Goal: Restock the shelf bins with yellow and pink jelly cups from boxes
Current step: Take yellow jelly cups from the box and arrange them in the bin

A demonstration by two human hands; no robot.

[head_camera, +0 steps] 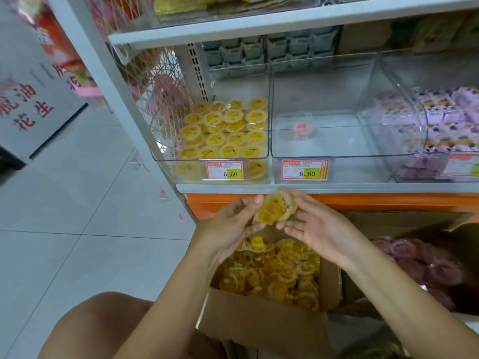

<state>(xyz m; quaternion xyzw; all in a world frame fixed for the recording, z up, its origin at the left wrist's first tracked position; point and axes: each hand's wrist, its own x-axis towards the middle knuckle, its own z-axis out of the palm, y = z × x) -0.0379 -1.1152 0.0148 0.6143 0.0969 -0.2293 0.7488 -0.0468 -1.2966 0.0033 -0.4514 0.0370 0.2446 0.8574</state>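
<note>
Yellow jelly cups (275, 208) are held between both my hands just below the shelf edge. My left hand (233, 224) grips them from the left, my right hand (313, 224) cups them from the right. Below them an open cardboard box (261, 322) is full of yellow jelly cups (280, 270). To its right a second box (464, 244) holds pink jelly cups (420, 265). On the shelf, the left clear bin (166, 141) is stocked with yellow cups (225, 130). The middle bin (337, 141) contains one pink cup (302, 128).
A right-hand bin (388, 120) holds purple packets. Price tags reading 6.60 hang on the bin fronts (225, 171). An orange panel (363, 200) runs under the shelf. Grey floor tiles spread to the left, and my bare knee (98, 325) is at the bottom left.
</note>
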